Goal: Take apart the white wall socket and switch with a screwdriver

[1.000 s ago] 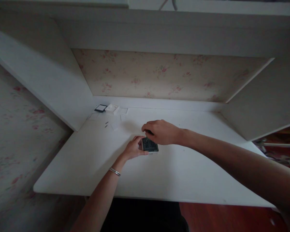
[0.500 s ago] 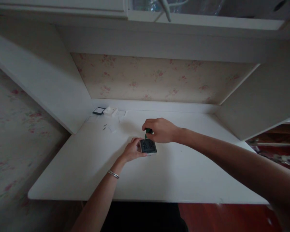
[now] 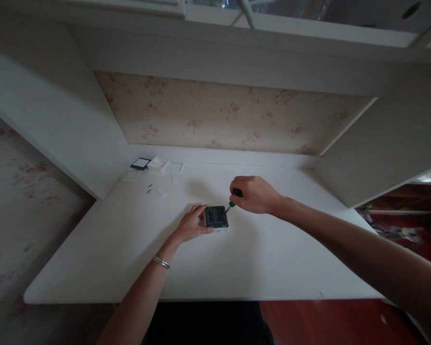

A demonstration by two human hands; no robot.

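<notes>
A small dark square device (image 3: 216,216) on a white base lies on the white desk (image 3: 258,258). My left hand (image 3: 191,224) grips its left edge, thumb and fingers closed on it; a metal bracelet (image 3: 160,261) circles that wrist. My right hand (image 3: 255,194) is a fist around a green-handled screwdriver (image 3: 234,197), whose tip points down-left at the device's upper right corner.
At the back left of the desk lie a black-framed square plate (image 3: 140,163), a white box-like part (image 3: 157,164), flat white pieces (image 3: 175,167) and two small dark screws (image 3: 149,188). White slanted panels close in both sides; floral wallpaper is behind. Red floor shows below right.
My right hand has moved from over the device to its right, so the green screwdriver handle now shows. The device sits squarer under my left hand. The view shifted slightly.
</notes>
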